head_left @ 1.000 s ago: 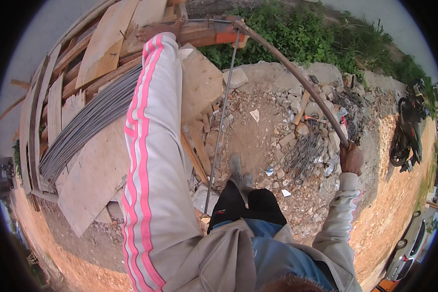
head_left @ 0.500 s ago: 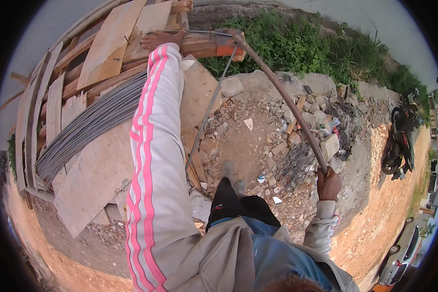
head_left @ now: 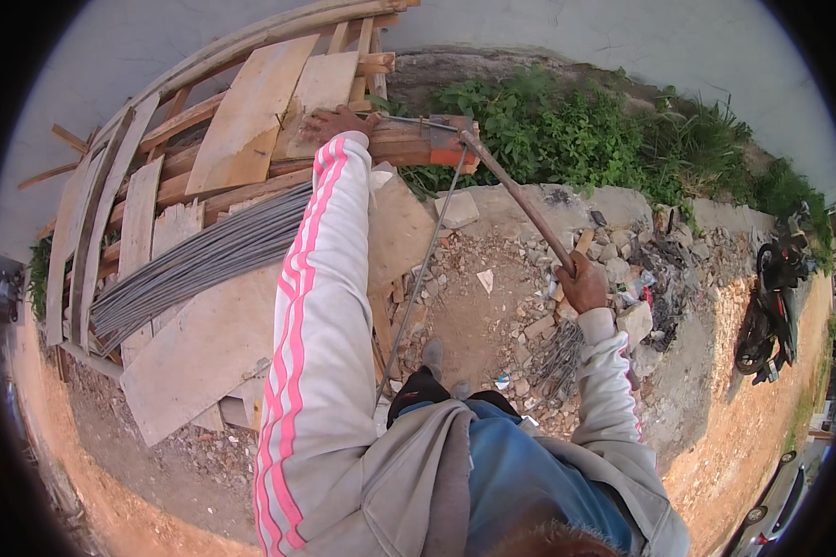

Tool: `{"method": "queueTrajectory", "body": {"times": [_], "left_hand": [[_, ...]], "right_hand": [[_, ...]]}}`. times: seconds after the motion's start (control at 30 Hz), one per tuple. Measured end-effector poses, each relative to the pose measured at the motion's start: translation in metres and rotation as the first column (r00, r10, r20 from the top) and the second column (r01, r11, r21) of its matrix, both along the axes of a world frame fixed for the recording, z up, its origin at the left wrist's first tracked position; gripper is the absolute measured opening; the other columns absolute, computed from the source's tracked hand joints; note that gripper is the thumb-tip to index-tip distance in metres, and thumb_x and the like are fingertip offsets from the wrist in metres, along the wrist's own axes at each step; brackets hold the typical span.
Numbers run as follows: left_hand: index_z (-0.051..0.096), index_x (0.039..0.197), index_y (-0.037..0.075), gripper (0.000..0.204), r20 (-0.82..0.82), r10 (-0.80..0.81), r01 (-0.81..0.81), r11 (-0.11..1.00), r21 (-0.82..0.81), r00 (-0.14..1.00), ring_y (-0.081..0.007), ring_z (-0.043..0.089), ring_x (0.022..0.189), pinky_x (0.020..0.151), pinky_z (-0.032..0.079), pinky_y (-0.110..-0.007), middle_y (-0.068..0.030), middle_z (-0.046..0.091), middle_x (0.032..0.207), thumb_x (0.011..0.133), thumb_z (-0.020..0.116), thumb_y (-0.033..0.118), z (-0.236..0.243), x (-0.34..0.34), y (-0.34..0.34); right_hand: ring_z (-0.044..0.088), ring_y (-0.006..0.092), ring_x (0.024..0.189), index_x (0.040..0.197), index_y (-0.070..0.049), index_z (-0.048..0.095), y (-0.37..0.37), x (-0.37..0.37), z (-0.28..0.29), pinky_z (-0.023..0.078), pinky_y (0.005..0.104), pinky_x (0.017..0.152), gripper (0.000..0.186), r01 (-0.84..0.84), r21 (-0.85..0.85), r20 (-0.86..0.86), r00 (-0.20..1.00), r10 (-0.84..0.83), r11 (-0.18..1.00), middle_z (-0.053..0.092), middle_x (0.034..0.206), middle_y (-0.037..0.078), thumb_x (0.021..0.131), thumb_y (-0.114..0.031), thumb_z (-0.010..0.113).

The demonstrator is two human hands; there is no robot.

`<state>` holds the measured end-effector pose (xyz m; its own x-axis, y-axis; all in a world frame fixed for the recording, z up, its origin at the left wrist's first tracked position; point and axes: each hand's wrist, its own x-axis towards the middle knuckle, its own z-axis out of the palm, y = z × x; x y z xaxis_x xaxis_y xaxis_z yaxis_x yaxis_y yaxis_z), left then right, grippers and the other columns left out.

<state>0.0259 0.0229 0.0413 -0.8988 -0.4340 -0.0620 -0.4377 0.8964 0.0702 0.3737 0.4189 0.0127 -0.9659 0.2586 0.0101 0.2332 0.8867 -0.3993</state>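
Note:
At the upper left, my left hand [head_left: 339, 124] lies over a wooden beam [head_left: 404, 147], its fingers spread. From beside its thumb a thin steel rod [head_left: 404, 120] runs right to an orange-painted block [head_left: 444, 145] at the beam's end. What lies beneath my palm is hidden. A long section of steel rod [head_left: 424, 260] slants from that block down toward my legs. My right hand [head_left: 582, 283] is closed around a thick rusty bar [head_left: 522, 198], whose far end meets the block. Part of this bar is hidden behind my right sleeve.
A bundle of steel rods [head_left: 204, 255] lies on boards [head_left: 204, 362] at left. Rubble [head_left: 529, 316], stones and tangled wire cover the ground by my feet. Green plants [head_left: 567, 121] grow along a grey wall. A black motorcycle [head_left: 773, 311] and a car [head_left: 771, 511] stand at right.
My right hand has moved up and left, now sitting farther along the rusty bar, nearer the block. My left hand stays on the beam. The whole view has shifted slightly.

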Motion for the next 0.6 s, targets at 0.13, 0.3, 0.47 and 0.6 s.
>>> {"method": "queueTrajectory", "body": {"times": [0.13, 0.3, 0.47, 0.6], "left_hand": [[0.058, 0.141, 0.027, 0.062, -0.038, -0.213, 0.209, 0.974, -0.085, 0.976, -0.0353, 0.029, 0.150, 0.119, 0.017, -0.066, -0.0088, 0.040, 0.159, 0.095, 0.052, 0.067, -0.006, -0.009, -0.008], [0.060, 0.136, 0.024, 0.055, -0.005, -0.417, 0.412, 0.900, -0.140, 0.909, -0.0292, 0.050, 0.138, 0.114, 0.027, -0.065, -0.0062, 0.054, 0.148, 0.098, 0.050, 0.061, -0.007, -0.020, -0.015], [0.061, 0.131, 0.017, 0.059, 0.004, -0.500, 0.496, 0.857, -0.141, 0.866, -0.0317, 0.054, 0.133, 0.111, 0.033, -0.061, -0.0093, 0.057, 0.141, 0.096, 0.051, 0.064, 0.000, -0.029, -0.030], [0.064, 0.124, 0.011, 0.058, -0.034, -0.595, 0.589, 0.801, -0.110, 0.803, -0.0356, 0.057, 0.126, 0.109, 0.037, -0.060, -0.0146, 0.063, 0.130, 0.097, 0.054, 0.061, 0.022, -0.028, -0.035]], "right_hand": [[0.065, 0.0417, 0.069, 0.087, -0.006, 0.064, -0.007, -0.021, 0.013, 0.048, 0.0513, 0.063, 0.030, 0.072, -0.010, -0.102, 0.992, -0.073, 0.997, 0.063, 0.069, 0.019, 0.088, -0.034, 0.074], [0.055, 0.0174, 0.055, 0.079, -0.006, 0.061, -0.018, -0.016, -0.044, 0.042, 0.0343, 0.053, 0.037, 0.041, -0.500, -0.126, 0.985, -0.120, 0.865, 0.057, 0.062, 0.004, 0.095, -0.037, 0.072], [0.063, 0.0104, 0.071, 0.107, -0.004, 0.069, -0.149, -0.011, -0.089, 0.045, 0.0266, 0.057, 0.036, -0.028, -0.976, -0.021, 0.999, 0.034, 0.217, 0.066, 0.079, 0.001, 0.099, -0.039, 0.067], [0.066, 0.0091, 0.075, 0.122, -0.004, 0.067, -0.214, -0.012, -0.093, 0.044, 0.0246, 0.052, 0.042, 0.121, -0.992, 0.120, 0.992, -0.027, 0.036, 0.070, 0.085, 0.003, 0.100, -0.040, 0.066]]}}
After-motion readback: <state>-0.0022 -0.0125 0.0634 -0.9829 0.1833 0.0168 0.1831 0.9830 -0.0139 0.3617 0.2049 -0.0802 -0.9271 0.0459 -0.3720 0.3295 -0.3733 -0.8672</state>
